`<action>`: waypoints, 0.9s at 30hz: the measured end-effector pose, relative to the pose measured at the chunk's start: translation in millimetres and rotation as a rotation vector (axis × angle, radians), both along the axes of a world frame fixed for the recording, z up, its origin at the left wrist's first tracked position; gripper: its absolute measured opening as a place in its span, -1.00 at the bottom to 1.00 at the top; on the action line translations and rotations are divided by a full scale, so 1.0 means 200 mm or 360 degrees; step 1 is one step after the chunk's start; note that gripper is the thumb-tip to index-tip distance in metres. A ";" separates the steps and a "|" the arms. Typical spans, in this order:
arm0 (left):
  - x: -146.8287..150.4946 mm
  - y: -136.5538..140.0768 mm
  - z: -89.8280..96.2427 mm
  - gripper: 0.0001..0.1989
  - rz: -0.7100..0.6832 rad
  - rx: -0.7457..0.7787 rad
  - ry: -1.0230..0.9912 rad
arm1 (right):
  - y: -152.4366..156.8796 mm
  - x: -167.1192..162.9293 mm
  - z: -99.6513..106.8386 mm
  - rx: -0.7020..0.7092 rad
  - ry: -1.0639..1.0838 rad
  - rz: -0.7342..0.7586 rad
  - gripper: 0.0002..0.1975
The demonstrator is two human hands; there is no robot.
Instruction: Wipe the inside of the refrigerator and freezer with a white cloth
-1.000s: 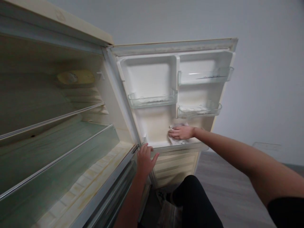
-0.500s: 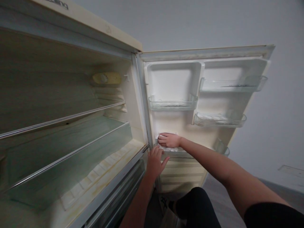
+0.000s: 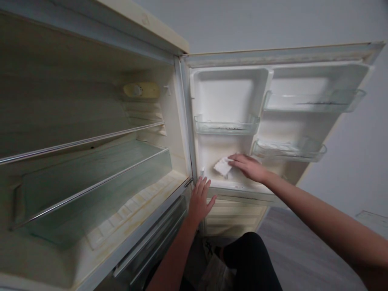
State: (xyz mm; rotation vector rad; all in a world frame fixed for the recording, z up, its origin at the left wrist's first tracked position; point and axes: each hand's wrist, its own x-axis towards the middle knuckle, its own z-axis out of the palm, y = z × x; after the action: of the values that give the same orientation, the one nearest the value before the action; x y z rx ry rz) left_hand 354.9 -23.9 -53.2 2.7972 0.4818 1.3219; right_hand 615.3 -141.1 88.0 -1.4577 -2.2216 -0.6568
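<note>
Right hand [image 3: 250,166] and crumpled white cloth [image 3: 222,166] are shifted away from the hinge side of open white refrigerator door [image 3: 232,91]; slightly bent fingers hold cloth low before it. Left hand [image 3: 200,204]: open, fingers spread, empty, near lower hinge corner.

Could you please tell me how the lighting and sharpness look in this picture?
Head view: dim light, the fridge interior in deep shadow and the open door brighter; head view: a pale gleam along the upper shelf's front edge; head view: door-shelf lettering too blurred to read, the white cloth at the right hand slightly soft.
</note>
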 end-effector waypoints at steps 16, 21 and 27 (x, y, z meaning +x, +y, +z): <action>-0.35 -0.13 -0.39 -0.76 -0.0029 -0.0877 -0.0186 | 0.24 -0.84 -0.34 -0.0577 0.0108 -0.0888 -0.65; -0.33 -0.09 -0.20 -0.71 0.0218 -0.0859 -0.0583 | 0.25 -0.83 -0.38 -0.0463 0.0071 -0.0853 -0.63; -0.17 -0.05 0.01 -0.49 0.0132 -0.0551 -0.0504 | 0.24 -0.86 -0.52 -0.0238 -0.0034 -0.0861 -0.52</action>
State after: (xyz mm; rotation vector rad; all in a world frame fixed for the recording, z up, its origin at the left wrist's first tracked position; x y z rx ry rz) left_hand 320.3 -33.0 -50.4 2.2642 0.7344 1.4938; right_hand 443.7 -92.5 -15.7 -2.1668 -1.9224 -0.6758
